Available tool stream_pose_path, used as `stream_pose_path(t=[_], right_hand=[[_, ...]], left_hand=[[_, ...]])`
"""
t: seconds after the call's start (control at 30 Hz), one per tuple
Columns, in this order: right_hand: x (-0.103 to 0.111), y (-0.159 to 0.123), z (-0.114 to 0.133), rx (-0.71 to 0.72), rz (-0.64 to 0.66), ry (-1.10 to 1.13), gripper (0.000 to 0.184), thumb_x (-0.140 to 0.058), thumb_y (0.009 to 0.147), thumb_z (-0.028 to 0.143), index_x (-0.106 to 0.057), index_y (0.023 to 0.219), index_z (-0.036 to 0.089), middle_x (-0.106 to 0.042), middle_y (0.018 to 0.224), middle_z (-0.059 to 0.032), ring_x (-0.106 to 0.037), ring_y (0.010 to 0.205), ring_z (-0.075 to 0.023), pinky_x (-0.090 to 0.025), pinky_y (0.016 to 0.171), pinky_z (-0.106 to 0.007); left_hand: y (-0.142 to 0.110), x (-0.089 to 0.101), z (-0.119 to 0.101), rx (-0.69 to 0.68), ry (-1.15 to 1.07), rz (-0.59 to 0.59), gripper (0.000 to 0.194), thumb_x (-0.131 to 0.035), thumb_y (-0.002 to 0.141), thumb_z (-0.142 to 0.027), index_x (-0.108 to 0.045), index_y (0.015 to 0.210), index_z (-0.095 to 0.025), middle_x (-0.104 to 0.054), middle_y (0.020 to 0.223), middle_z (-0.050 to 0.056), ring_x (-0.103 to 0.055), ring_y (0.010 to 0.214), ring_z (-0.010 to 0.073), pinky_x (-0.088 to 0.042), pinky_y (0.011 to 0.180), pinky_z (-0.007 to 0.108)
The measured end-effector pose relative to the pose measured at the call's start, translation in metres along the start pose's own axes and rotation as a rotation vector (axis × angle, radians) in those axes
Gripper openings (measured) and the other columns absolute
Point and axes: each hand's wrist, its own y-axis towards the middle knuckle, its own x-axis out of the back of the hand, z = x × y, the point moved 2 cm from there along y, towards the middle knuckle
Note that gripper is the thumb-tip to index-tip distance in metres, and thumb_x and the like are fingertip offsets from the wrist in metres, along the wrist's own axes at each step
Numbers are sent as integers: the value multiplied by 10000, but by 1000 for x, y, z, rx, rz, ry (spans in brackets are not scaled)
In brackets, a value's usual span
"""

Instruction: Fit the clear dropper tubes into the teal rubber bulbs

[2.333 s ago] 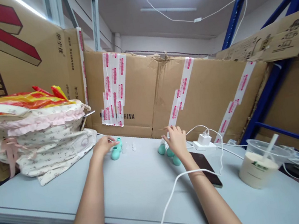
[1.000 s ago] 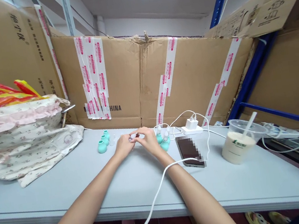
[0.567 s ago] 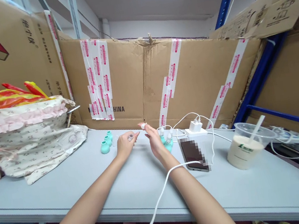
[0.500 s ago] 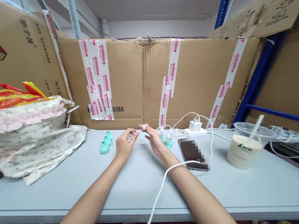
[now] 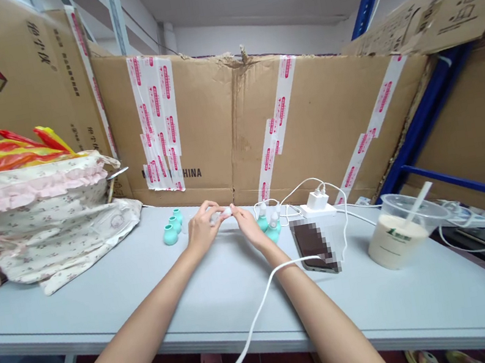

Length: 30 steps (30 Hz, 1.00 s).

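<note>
Teal pots [image 5: 170, 235] are standing left of centre in the head view; mid-frame, the left hand [image 5: 202, 233] is curling round a small clear container [image 5: 216, 217], while the right hand [image 5: 246, 224], fingertips drawn together, is pinching a white cap [image 5: 228, 212] at its end.

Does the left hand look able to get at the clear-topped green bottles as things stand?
Probably not directly: the right hand is between the left hand and the green bottles, and the left hand also seems to be holding a small clear piece.
</note>
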Motion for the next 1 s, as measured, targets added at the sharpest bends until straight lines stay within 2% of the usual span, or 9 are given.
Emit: stream_pose_path(t=[0.13,0.23,0.3,0.4,0.57,0.77,1.0], right_hand=[[3,-1,4,36,-182,-14,305,-475,782,474,-580,786,188,-622,825,-27,-557,779,-157,-413,762,-274],[1,-2,9,119,-157,83,227,-565,734,396,-583,815,185,-628,849,-32,-573,790,-151,-429,758,-260],[-1,-3,10,122,-149,126,226,-589,714,376,-585,831,182,-633,838,-36,-580,776,-150,-440,747,-261],[-5,-5,7,103,-192,154,245,-580,716,385,-578,853,182,-633,836,-38,-584,766,-147,-449,734,-262],[-7,-4,2,100,-160,160,239,-556,729,398,-578,834,184,-618,818,-23,-570,740,-135,-444,730,-257],[-10,-4,-8,94,-166,120,194,-531,747,373,-520,801,187,-567,785,-4,-536,724,-126,-426,729,-254],[-21,-12,-4,47,-214,138,117,-460,796,296,-415,854,205,-520,814,7,-543,741,-119,-427,717,-248]], left_hand=[[2,0,4,36,-8,-29,266,-460,825,-403,-625,906,-210,-630,944,24,-564,867,150,-376,736,207],[3,0,9,131,21,-38,265,-458,823,-393,-628,910,-209,-659,888,25,-578,804,157,-367,696,214],[3,1,11,158,28,-28,274,-455,821,-395,-632,921,-211,-669,856,22,-585,757,157,-361,673,214],[2,-1,11,142,33,-8,270,-448,823,-377,-641,927,-219,-676,791,12,-590,716,152,-356,669,210],[0,-5,13,130,83,-26,240,-454,814,-356,-634,906,-228,-678,724,-5,-584,628,140,-361,622,209],[-3,-14,18,65,94,-16,190,-486,798,-347,-625,875,-243,-684,711,-23,-609,674,150,-375,629,210],[-2,-17,23,50,171,-83,228,-483,799,-385,-644,858,-234,-684,729,6,-607,650,162,-371,595,223]])
